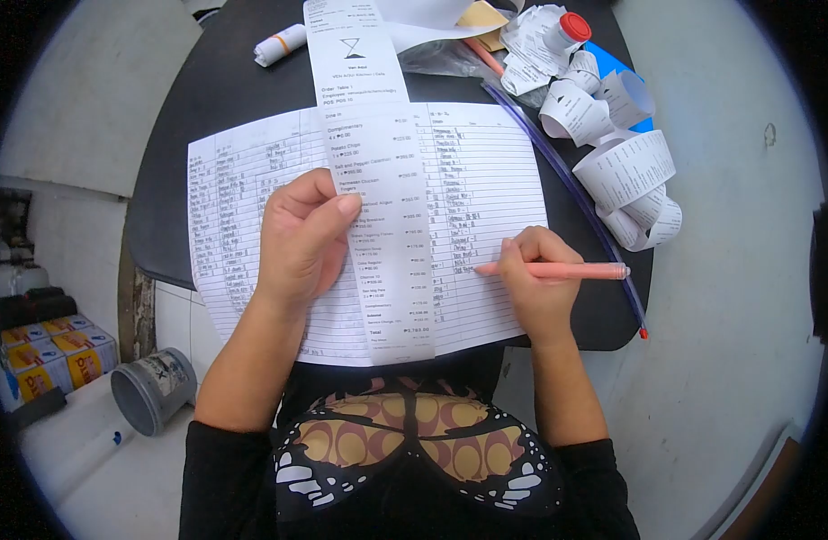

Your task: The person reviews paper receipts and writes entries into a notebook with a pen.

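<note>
"In the head view, how is the receipt (391, 243) held?"

"It is pinched in the grip of the left hand (297, 238), thumb in front, near mid-frame. Its long axis is kept nearly upright from the top edge, the lower end slanted slightly right, over an open notebook (490, 315)."

"And the pen (585, 270)?"

"It is enclosed by the narrow grip of the right hand (542, 292), right of centre, nearly level, tip pointed left at the right page."

"Are containers seen?"

"A grey bucket (155, 391) at lower left; its contents cannot be told. At upper right, a red-capped container (569, 31) is surrounded by curled receipts (625, 171)."

"The surroundings?"

"A dark tabletop (162, 211) is shown, with yellow boxes (54, 351) at left."
</note>
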Tool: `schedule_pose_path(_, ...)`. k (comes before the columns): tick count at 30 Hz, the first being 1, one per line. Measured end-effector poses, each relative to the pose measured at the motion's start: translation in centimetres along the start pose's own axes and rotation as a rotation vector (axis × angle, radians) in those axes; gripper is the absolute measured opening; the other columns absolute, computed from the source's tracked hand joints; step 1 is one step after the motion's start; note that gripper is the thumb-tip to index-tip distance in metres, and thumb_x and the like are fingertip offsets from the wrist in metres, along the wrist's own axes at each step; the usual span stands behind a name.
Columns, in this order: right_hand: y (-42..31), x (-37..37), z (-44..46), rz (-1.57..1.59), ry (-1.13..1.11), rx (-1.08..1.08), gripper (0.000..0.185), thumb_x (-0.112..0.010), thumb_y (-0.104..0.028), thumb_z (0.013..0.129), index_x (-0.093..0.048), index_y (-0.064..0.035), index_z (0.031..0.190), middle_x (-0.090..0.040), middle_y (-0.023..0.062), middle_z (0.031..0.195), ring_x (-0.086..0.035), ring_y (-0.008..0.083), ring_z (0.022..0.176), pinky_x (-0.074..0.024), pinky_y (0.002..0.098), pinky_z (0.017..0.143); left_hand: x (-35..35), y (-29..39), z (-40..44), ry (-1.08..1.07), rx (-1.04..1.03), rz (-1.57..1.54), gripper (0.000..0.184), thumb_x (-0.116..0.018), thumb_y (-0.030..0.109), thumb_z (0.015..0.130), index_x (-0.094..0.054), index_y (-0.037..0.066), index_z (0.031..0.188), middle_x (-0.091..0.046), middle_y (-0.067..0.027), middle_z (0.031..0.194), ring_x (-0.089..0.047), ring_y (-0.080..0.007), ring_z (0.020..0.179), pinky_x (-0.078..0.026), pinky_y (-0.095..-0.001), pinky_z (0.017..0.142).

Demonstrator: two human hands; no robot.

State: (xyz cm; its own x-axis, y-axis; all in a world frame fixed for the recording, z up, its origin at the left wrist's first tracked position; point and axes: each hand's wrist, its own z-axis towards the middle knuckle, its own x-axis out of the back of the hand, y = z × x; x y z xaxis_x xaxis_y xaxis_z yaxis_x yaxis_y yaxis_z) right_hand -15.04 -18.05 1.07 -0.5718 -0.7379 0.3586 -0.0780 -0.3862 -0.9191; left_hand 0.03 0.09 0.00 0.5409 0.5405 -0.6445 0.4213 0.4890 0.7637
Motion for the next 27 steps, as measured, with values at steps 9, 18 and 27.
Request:
schedule_pose_path(9, 0.11, 0.21, 0.2, 0.002, 0.012, 0.008, 0.029, -0.06, 0.005, 0.077, -0.044, -0.0027, 0.054, -0.051, 0.0029, 0.052, -0.055, 0.009, 0.049, -0.0415, 0.0233, 0.045, 0.02, -0.03, 0.03, 0.001, 0.005, 0.018, 0.006, -0.055, 0.001, 0.086, -0.061, -0.001, 0.085, -0.066, -0.0149, 0.097, -0.063, -0.0159, 0.086, -0.05, -0.0288, 0.08)
schedule_pose_path(18, 0.06, 0.4, 0.13, 0.04, 0.029, -0.012, 0.027, -0.059, 0.004, 0.078, -0.045, -0.0027, 0.056, -0.052, 0.0027, 0.054, -0.056, 0.0097, 0.051, -0.0423, 0.0234, 0.047, -0.27, -0.04, 0.03, 0.02, -0.011, 0.032, 0.006, -0.056, 0.001, 0.086, -0.061, -0.002, 0.084, -0.066, -0.0158, 0.096, -0.063, -0.0164, 0.085, -0.05, -0.0286, 0.079)
schedule_pose_path(27, 0.13, 0.55, 0.17, 0.111, 0.057, -0.065, 0.027, -0.06, 0.003, 0.078, -0.045, -0.0024, 0.056, -0.052, 0.0026, 0.054, -0.055, 0.0088, 0.052, -0.042, 0.0229, 0.049, -0.32, -0.06, 0.0, 0.028, -0.002, 0.024, 0.006, -0.055, 0.0, 0.085, -0.06, -0.002, 0.084, -0.066, -0.0152, 0.096, -0.063, -0.0163, 0.087, -0.05, -0.0289, 0.08)
